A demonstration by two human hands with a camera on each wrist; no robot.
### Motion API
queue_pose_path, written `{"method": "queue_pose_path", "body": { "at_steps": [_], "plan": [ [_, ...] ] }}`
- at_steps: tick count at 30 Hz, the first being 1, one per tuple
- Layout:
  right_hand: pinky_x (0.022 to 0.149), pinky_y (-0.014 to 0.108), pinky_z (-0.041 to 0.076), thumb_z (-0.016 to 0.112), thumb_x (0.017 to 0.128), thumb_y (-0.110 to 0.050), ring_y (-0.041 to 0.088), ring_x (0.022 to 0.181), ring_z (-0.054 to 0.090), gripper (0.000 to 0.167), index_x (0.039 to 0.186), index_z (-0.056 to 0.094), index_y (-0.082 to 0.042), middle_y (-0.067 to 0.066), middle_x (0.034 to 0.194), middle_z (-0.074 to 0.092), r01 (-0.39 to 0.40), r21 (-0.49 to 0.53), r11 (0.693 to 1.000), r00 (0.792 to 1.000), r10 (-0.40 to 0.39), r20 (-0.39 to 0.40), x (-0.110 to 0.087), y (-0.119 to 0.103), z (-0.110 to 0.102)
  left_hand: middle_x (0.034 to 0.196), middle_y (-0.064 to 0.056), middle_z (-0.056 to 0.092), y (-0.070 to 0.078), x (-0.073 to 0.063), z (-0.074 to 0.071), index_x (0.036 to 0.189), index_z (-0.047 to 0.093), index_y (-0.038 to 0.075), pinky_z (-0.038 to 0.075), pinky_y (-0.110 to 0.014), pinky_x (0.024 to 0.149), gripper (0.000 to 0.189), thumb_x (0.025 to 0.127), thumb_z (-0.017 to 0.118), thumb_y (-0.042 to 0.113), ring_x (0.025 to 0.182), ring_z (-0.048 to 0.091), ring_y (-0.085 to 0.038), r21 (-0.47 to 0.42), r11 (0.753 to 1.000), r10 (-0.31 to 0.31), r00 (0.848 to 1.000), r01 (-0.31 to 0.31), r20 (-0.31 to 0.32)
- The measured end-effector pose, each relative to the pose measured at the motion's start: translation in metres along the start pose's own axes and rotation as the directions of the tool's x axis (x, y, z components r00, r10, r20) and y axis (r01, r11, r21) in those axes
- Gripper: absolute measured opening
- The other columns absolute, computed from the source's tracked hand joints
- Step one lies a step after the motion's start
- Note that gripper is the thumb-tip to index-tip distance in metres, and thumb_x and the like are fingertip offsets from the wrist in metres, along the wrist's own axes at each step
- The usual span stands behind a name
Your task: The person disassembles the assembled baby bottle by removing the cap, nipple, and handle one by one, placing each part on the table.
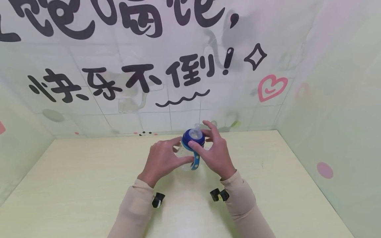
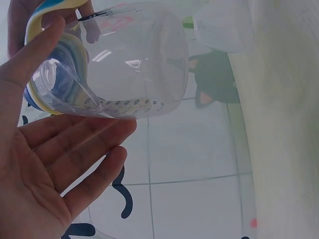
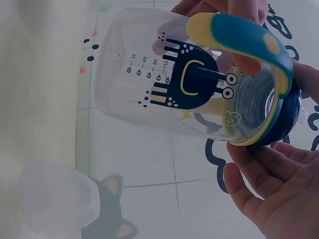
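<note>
Both hands hold a clear baby bottle (image 1: 183,152) close over the table. It has a blue collar (image 1: 188,136), a clear nipple (image 1: 196,131) on top and a blue-and-yellow handle (image 3: 249,40). My left hand (image 1: 163,158) grips the bottle's body, its thumb lying by the handle. The thumb of my right hand (image 1: 215,152) presses the front of the collar while its fingers reach round the far side, index finger raised. In the right wrist view a dark animal print (image 3: 194,79) and measuring marks show on the bottle.
A translucent dome-shaped cap (image 3: 57,199) stands on the pale table (image 1: 89,178) by the back wall. The back wall (image 1: 134,122) carries large black lettering and reflects things. A side wall (image 1: 342,132) rises at the right, another (image 1: 15,148) at the left.
</note>
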State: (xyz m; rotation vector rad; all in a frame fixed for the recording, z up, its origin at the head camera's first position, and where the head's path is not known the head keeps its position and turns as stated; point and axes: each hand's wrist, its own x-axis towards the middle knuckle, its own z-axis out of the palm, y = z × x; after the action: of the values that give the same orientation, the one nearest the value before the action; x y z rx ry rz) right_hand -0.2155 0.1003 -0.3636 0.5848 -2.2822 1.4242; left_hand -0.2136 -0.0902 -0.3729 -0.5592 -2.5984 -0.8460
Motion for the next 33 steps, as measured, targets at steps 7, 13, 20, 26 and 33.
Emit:
{"method": "queue_pose_path", "body": {
  "at_steps": [7, 13, 20, 26, 33],
  "plan": [
    [0.089, 0.043, 0.05, 0.077, 0.088, -0.022, 0.024, 0.106, 0.064, 0.066, 0.143, 0.042, -0.007, 0.015, 0.123, 0.068, 0.022, -0.031, 0.999, 1.0, -0.021, 0.016, -0.001, -0.003, -0.003, 0.077, 0.0, 0.072, 0.002, 0.0, 0.0, 0.118, 0.073, 0.014, 0.053, -0.033, 0.064, 0.062, 0.072, 0.081, 0.056, 0.073, 0.07, -0.015, -0.006, 0.999, 0.05, 0.999, -0.05, -0.014],
    [0.087, 0.043, 0.05, 0.076, 0.089, -0.022, 0.026, 0.104, 0.063, 0.063, 0.14, 0.042, -0.005, 0.017, 0.126, 0.066, 0.041, -0.035, 0.999, 0.998, -0.04, 0.039, -0.002, -0.003, -0.005, 0.072, 0.003, 0.07, 0.001, 0.0, 0.0, 0.118, 0.072, 0.015, 0.053, -0.034, 0.065, 0.061, 0.073, 0.083, 0.054, 0.075, 0.071, -0.017, -0.026, 0.997, 0.069, 0.998, -0.069, -0.002],
    [0.09, 0.045, 0.049, 0.074, 0.089, -0.017, 0.027, 0.112, 0.062, 0.069, 0.147, 0.037, -0.01, 0.019, 0.132, 0.062, 0.064, 0.028, 0.998, 0.991, -0.067, 0.114, -0.001, -0.001, -0.014, 0.088, 0.001, 0.076, -0.001, -0.002, -0.003, 0.121, 0.071, 0.015, 0.055, -0.037, 0.07, 0.06, 0.075, 0.083, 0.05, 0.079, 0.073, -0.017, -0.087, 0.994, 0.065, 0.997, -0.061, 0.042],
    [0.096, 0.047, 0.046, 0.069, 0.091, -0.015, 0.027, 0.121, 0.059, 0.073, 0.154, 0.031, -0.014, 0.018, 0.136, 0.059, 0.058, 0.104, 0.993, 0.984, -0.075, 0.163, -0.001, 0.001, -0.017, 0.091, 0.0, 0.077, 0.0, -0.002, -0.004, 0.122, 0.071, 0.016, 0.056, -0.036, 0.072, 0.059, 0.074, 0.084, 0.048, 0.08, 0.073, -0.017, -0.122, 0.991, 0.068, 0.996, -0.061, 0.053],
    [0.094, 0.047, 0.044, 0.071, 0.088, -0.023, 0.024, 0.12, 0.056, 0.083, 0.157, 0.024, -0.016, 0.011, 0.133, 0.06, 0.056, 0.063, 0.996, 0.994, -0.061, 0.086, -0.001, -0.001, -0.015, 0.086, 0.002, 0.076, 0.0, -0.001, -0.004, 0.12, 0.072, 0.018, 0.055, -0.036, 0.07, 0.059, 0.072, 0.084, 0.051, 0.078, 0.073, -0.015, -0.07, 0.995, 0.069, 0.997, -0.066, 0.033]
  ]
}}
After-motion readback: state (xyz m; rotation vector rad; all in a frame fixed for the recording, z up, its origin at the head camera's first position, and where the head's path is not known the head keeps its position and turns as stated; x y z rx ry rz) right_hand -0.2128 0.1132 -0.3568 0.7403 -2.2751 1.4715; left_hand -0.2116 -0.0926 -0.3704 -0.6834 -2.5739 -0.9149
